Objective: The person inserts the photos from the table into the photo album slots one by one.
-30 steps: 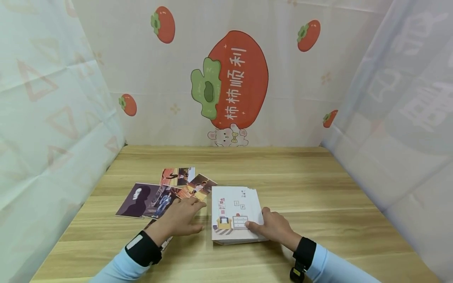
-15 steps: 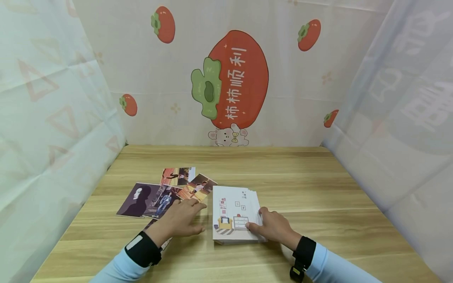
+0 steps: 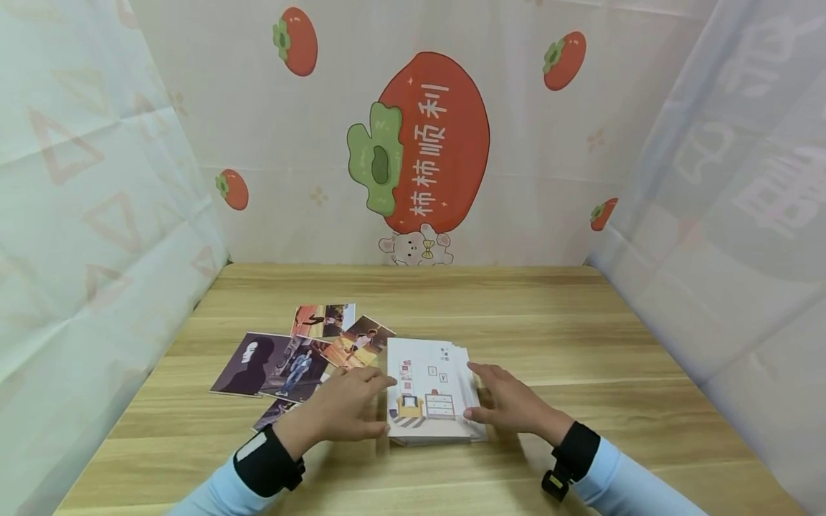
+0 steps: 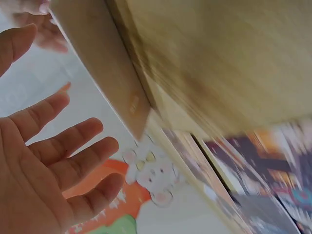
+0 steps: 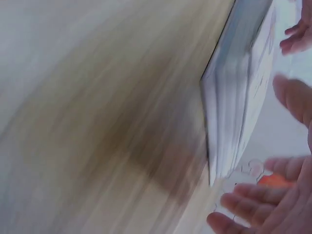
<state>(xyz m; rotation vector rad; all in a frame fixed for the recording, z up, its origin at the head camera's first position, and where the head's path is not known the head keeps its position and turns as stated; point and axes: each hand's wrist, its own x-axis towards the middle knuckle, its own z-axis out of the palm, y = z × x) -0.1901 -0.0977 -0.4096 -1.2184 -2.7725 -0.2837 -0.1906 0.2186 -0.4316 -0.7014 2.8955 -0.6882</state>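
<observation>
Head view: left hand (image 3: 345,405) and right hand (image 3: 519,405), fingers spread, flank the white book (image 3: 416,385) at nine and three o'clock, photos (image 3: 298,367) at ten.

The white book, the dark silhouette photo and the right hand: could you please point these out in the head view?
White book (image 3: 431,390): head view, middle of its printed cover.
Dark silhouette photo (image 3: 250,365): head view, middle of its printed side.
Right hand (image 3: 518,403): head view, back of the hand.

The stack (image 3: 427,390) is white, printed in yellow and seemingly pink, the table (image 3: 555,322) wood-grained tan.
</observation>
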